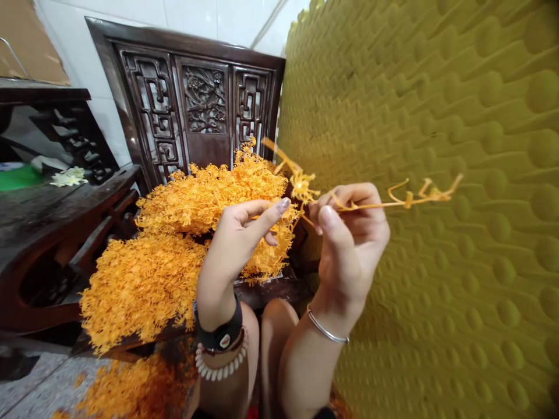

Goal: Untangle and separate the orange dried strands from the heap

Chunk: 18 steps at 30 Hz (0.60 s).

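An orange plastic flower stem with short side branches is pinched between the thumb and fingers of my right hand. Its branched end points right. My left hand is closed in a pinch, its tips right beside a star-shaped orange flower piece. Whether the left fingertips grip that piece is hard to see. Behind and below the left hand, big heaps of orange plastic flower pieces lie on a dark wooden seat.
A carved dark wooden backrest rises behind the heaps. Close on the right stands a bumpy yellow-green foam sheet. At left are a wooden armrest, white flowers and a green object. More orange pieces lie on the floor.
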Motion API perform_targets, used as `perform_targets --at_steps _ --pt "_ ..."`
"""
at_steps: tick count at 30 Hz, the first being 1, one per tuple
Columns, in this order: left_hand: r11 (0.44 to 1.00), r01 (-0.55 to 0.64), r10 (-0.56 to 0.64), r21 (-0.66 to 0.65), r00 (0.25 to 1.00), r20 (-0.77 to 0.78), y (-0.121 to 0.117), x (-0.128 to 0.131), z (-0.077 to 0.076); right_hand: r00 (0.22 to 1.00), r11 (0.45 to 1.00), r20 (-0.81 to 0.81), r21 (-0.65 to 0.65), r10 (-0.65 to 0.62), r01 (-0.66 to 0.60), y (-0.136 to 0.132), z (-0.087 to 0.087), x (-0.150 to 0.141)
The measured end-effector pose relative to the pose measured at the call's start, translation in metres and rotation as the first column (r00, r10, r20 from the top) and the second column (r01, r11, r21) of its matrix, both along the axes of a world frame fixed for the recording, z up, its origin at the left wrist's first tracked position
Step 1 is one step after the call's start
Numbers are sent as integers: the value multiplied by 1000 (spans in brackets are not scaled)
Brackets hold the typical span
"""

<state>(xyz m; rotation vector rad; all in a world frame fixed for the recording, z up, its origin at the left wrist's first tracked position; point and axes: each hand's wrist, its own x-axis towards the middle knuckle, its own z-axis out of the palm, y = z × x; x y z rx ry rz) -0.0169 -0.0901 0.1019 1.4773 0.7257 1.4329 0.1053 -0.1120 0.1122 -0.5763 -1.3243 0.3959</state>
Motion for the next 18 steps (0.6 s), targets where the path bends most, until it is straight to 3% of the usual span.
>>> perform_targets --at_steps 3,7,12,15,18 --pt "1000 -3 2 6 995 95 4 0 -3 997 998 -69 -38 40 -42 4 1 -1" --pt "994 108 -108 14 968 228 8 -4 -6 951 975 -256 -94 171 -201 11 3 2" --pt "973 214 -225 89 964 144 13 -2 -9 905 896 -309 -241 293 -372 24 0 9" --pt "979 188 -199 75 964 177 17 4 -10 924 875 -283 -338 257 -347 30 -4 8" --pt "995 90 -95 29 961 260 21 10 -10 969 884 -225 -426 104 -194 28 -7 7"
